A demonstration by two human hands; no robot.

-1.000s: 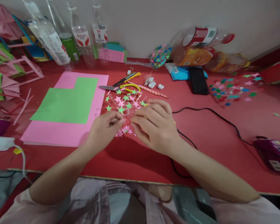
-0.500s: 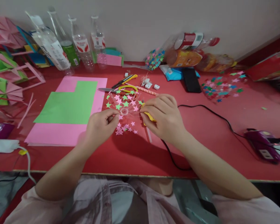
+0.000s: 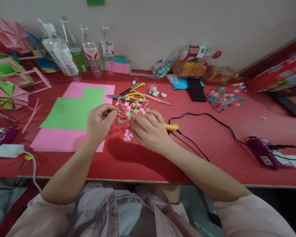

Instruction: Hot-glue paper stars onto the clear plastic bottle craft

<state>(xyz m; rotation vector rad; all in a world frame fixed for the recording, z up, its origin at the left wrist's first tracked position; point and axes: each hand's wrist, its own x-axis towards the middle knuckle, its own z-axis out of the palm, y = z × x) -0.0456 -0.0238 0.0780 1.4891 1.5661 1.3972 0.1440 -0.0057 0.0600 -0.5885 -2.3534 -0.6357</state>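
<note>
Clear plastic, probably light, springy and slick, forms the star-covered piece [image 3: 132, 105] between the hands, at the far side of their fingertips; an edge free of stars seems the safest hold, since the stars could peel. The left hand [image 3: 98, 123] brings thumb and forefinger together near its left edge; the right hand [image 3: 150, 131] curls at its near end. Whether either grips anything, one cannot tell. Compared with half a second ago, the right fingertips sit farther left, hiding the piece's round neck, and the yellow handle [image 3: 172, 127] shows right of that hand.
</note>
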